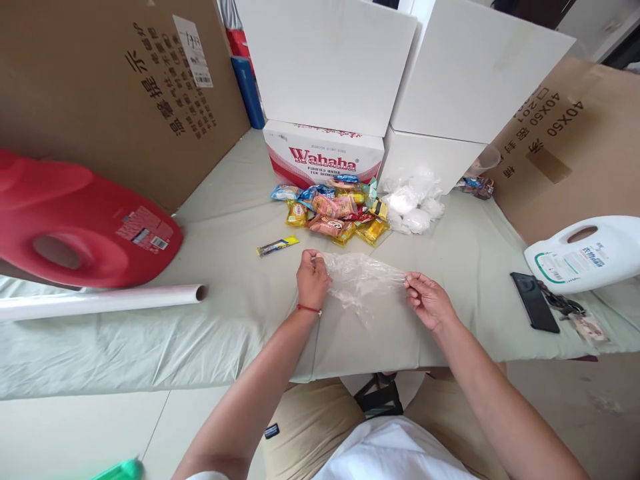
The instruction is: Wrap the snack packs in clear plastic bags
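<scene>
A clear, crumpled plastic bag (pixel 365 277) is stretched between my two hands, just above the cloth-covered table. My left hand (pixel 313 279) pinches its left end, with a red cord on the wrist. At the other end, my right hand (pixel 427 298) grips the gathered plastic between thumb and fingers. Beyond the bag lies a heap of wrapped snacks (pixel 334 207) in several colours. A single yellow and black snack packet (pixel 278 246) rests apart, left of the heap. To the right of the snacks sits a pile of bunched clear plastic bags (pixel 413 200).
A Wahaha carton (pixel 325 157) and white boxes (pixel 330 60) stand behind the snacks. At left are a red jug (pixel 100 220) and a plastic-wrapped roll (pixel 110 301). A white detergent bottle (pixel 590 253), phone (pixel 534 301) and keys (pixel 565 303) lie at right. Cardboard boxes (pixel 575 147) flank the table.
</scene>
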A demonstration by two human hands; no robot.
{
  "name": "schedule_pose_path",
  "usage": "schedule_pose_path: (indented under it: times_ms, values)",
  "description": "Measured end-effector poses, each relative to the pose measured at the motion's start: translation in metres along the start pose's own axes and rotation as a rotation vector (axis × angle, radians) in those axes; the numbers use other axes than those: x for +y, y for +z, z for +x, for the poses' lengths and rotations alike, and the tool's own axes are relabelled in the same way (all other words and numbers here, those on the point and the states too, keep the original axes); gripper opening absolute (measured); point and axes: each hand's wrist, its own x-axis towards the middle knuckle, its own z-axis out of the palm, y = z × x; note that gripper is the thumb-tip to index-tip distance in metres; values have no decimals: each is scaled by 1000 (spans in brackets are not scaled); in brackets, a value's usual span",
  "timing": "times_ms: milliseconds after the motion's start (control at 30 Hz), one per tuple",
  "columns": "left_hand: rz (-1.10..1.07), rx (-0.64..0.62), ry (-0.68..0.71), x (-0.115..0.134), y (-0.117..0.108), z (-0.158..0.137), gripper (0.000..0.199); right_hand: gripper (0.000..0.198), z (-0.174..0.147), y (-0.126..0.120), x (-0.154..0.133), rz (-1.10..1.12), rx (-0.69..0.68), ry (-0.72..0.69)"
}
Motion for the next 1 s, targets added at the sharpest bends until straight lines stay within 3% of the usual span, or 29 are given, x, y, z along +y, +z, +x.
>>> schedule_pose_path:
  times_ms: [233,433,567,667,733,900,1000]
  values:
    - [268,42,129,-12,-9,11,19,36,36,-35,-23,-255,39,6]
    - [378,120,171,-17,-3,17,23,24,65,-41,-31,-540,38,-14]
    - [458,254,382,-13,2,11,27,21,76,-33,-26,-605,57,-36]
    - [529,271,590,-5,1,-1,32,20,79,-29,-24,-658,58,-70]
    - [594,193,672,1,-1,-11,24,20,78,-29,-23,-674,57,-96]
    - [752,-350,776,11,0,-32,26,22,77,-31,-26,-653,68,-89]
    - [840,-574,831,10,5,-38,31,21,77,-31,-28,-651,82,-78]
